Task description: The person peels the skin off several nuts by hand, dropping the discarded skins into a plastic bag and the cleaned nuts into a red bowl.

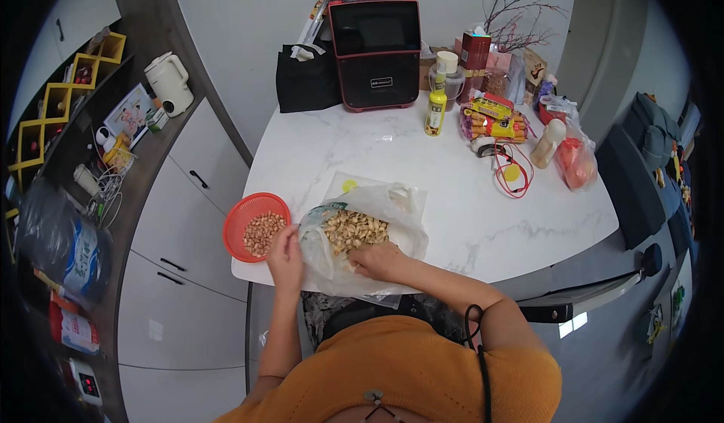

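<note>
A white plastic bag [317,261] lies wide-mouthed at the table's near edge, holding a heap of peanuts in tan shells [354,230]. My left hand [285,261] is closed at the bag's left edge, its fingers seeming to pinch the plastic. Reaching in from the right, my right hand [377,261] is curled down at the near side of the heap, inside the bag's mouth. Its fingertips are hidden, so what they grip does not show. Just left of my left hand stands a red plastic basket [235,223] with shelled reddish peanuts [263,233] in it.
Beneath the bag is a clear sheet [413,196] on the white marbled table [467,249]. A black speaker [377,53] and black bag [308,79] stand at the back. Toward the right are a yellow bottle [435,110], packaged sausages [494,119] and a red cable [520,170].
</note>
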Available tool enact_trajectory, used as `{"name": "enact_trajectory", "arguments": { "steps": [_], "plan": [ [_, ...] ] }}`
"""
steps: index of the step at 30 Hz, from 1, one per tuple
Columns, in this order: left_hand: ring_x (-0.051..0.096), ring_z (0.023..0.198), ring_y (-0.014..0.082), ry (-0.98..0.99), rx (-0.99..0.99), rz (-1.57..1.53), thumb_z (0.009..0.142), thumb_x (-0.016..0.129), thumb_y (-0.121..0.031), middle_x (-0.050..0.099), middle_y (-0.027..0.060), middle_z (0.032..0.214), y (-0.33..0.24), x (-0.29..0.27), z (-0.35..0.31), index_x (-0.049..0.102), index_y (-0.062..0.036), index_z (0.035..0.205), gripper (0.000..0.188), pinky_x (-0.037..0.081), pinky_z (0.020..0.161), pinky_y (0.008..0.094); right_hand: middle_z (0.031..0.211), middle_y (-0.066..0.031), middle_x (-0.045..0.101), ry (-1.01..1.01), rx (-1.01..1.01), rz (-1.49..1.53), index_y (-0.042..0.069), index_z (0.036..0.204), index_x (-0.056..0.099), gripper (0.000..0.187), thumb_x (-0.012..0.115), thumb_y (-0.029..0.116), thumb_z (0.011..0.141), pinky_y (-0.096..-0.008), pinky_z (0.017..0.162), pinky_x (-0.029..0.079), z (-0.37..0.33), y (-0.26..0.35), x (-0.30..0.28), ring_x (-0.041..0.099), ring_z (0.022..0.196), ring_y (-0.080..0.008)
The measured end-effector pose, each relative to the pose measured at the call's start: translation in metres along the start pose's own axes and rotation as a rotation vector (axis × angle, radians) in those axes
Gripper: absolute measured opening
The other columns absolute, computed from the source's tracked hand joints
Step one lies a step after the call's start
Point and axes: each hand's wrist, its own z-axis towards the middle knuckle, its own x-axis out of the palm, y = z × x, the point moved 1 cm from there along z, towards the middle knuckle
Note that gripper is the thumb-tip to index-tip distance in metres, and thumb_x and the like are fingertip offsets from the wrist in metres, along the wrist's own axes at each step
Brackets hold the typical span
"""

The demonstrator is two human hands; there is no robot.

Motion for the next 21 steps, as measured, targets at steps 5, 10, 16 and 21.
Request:
{"name": "enact_trajectory", "arguments": {
  "steps": [5, 10, 16, 21],
  "plan": [
    [0.057, 0.084, 0.0197, 0.113, 0.046, -0.073, 0.080, 0.049, 0.002, 0.059, 0.0130, 0.091, -0.024, 0.025, -0.018, 0.057, 0.0029, 0.095, 0.017, 0.044, 0.075, 0.0267, 0.081, -0.0110, 0.060, -0.130, 0.061, 0.139, 0.008, 0.095, 0.058, 0.021, 0.056, 0.013, 0.074, -0.0393, 0.063, 0.047, -0.002, 0.003, -0.004, 0.058, 0.075, -0.0304],
    [0.058, 0.084, 0.0210, 0.174, 0.025, -0.116, 0.080, 0.050, 0.002, 0.059, 0.0133, 0.092, -0.026, 0.037, -0.030, 0.057, 0.0018, 0.095, 0.017, 0.045, 0.074, 0.0277, 0.080, -0.0138, 0.059, -0.328, 0.021, 0.388, 0.004, 0.089, 0.059, 0.015, 0.055, 0.012, 0.078, -0.0369, 0.066, 0.046, -0.009, -0.012, -0.017, 0.057, 0.074, -0.0314],
    [0.059, 0.082, 0.0232, 0.199, 0.024, -0.109, 0.080, 0.050, 0.001, 0.059, 0.0141, 0.090, -0.026, 0.045, -0.035, 0.057, 0.0016, 0.095, 0.016, 0.045, 0.073, 0.0284, 0.074, -0.0107, 0.058, -0.489, 0.275, 0.636, 0.002, 0.087, 0.059, 0.013, 0.054, 0.012, 0.082, -0.0295, 0.059, 0.044, -0.020, -0.008, -0.014, 0.055, 0.063, -0.0220],
    [0.057, 0.082, 0.0151, 0.224, 0.022, -0.125, 0.082, 0.048, 0.000, 0.058, 0.0106, 0.090, -0.026, 0.052, -0.035, 0.057, 0.0035, 0.096, 0.016, 0.045, 0.073, 0.0239, 0.069, -0.0004, 0.055, -0.501, 0.263, 0.947, 0.002, 0.092, 0.059, 0.011, 0.052, 0.008, 0.085, -0.0198, 0.055, 0.040, -0.012, -0.013, 0.005, 0.048, 0.060, -0.0066]
  ]
}}
